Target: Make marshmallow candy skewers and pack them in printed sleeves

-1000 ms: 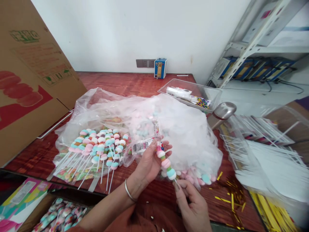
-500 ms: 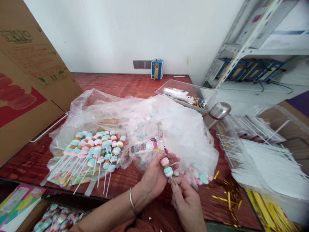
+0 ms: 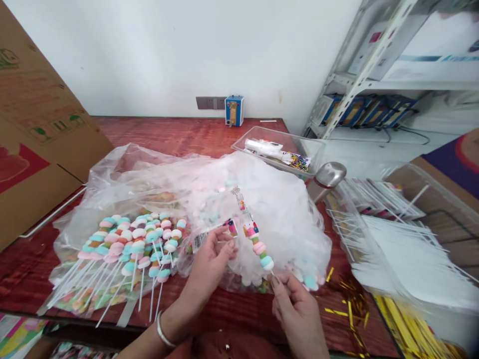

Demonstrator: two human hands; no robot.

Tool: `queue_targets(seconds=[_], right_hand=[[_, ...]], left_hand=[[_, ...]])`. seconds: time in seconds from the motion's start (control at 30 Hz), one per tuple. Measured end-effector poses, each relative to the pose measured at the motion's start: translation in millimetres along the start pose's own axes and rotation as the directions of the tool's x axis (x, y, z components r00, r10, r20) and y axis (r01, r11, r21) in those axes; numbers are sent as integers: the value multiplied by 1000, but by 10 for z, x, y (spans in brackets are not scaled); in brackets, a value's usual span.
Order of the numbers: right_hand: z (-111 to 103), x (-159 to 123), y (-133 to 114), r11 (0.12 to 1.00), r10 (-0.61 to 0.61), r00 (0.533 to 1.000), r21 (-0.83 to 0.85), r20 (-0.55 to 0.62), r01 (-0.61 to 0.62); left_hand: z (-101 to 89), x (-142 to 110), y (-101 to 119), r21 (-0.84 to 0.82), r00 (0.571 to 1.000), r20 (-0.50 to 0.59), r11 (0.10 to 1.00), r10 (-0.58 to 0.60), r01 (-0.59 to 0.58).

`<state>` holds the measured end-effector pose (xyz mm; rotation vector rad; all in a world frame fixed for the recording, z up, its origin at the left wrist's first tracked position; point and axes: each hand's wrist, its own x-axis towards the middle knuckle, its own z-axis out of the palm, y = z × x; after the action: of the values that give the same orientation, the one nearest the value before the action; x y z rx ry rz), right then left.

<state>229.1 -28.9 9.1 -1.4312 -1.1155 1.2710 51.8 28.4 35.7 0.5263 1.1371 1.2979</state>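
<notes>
My right hand [image 3: 294,304] pinches the white stick of a marshmallow skewer [image 3: 260,249], its pink, green, white and blue pieces pointing up and away. A clear printed wrapper [image 3: 247,222] covers the skewer's upper end. To its left, my left hand [image 3: 217,252] is loosely curled, thumb and fingers apart, with nothing visible between them. Just behind its fingertips lies a wrapper with a printed label [image 3: 232,228]. Finished-looking marshmallow skewers [image 3: 138,234] lie in a pile on a plastic bag at the left.
A large clear bag [image 3: 284,209] of marshmallows covers the middle of the red table [image 3: 157,130]. Behind it stands a clear tray [image 3: 318,148]; a metal flask [image 3: 329,174] is at the right. White sticks [image 3: 404,254] fill a bin farther right, near gold ties [image 3: 407,324]. A cardboard box [image 3: 45,114] stands left.
My left hand has moved left, off the skewer. My right hand still holds the stick, and the skewer now extends up into the wrapper. The view has shifted slightly.
</notes>
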Motion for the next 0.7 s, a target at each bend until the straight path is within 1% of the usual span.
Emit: queue_targets(seconds=[0.03,0.07,0.1,0.13,0.17,0.23,0.3,0.4,0.5,0.57,0.6,0.63,0.7], right_hand=[[-1,-2,-23,999,-4,1000,-33,-10,4],[2,-6,-48,998,-3,1000,-64,-19,2],[8,-9,-72,996,-11,1000,-93,-29,8],[18,-11,-96,992,-30,999,-124,-34,26],[29,-11,-120,986,-56,998,-157,-38,49],[54,-4,-161,971,-108,993,-218,-40,97],[77,12,-188,960,-139,989,-249,-42,124],[119,34,-189,958,-160,985,-252,-61,140],[176,34,-135,932,-222,970,-315,-99,181],[213,22,-74,878,-301,946,-422,-120,226],[226,15,-41,835,-348,929,-492,-128,245],[233,10,-8,784,-391,910,-568,-138,251],[223,10,48,686,-448,880,-691,-158,225]], left_hand=[[9,57,33,1,997,-30,997,73,-73],[35,126,65,-24,993,-40,994,108,-109],[75,202,94,-72,994,-31,992,104,-106],[124,282,120,-135,997,4,988,72,-71],[176,359,141,-205,998,58,979,24,-12],[278,485,162,-330,985,163,937,-64,116],[361,551,149,-417,967,230,886,-114,204],[452,536,81,-513,954,267,819,-133,258],[518,454,2,-568,959,240,780,-148,262],[552,404,-34,-571,962,213,778,-169,263],[564,385,-46,-567,962,204,780,-181,267],[573,371,-54,-561,961,200,781,-192,273],[582,359,-64,-556,958,200,782,-204,283]])
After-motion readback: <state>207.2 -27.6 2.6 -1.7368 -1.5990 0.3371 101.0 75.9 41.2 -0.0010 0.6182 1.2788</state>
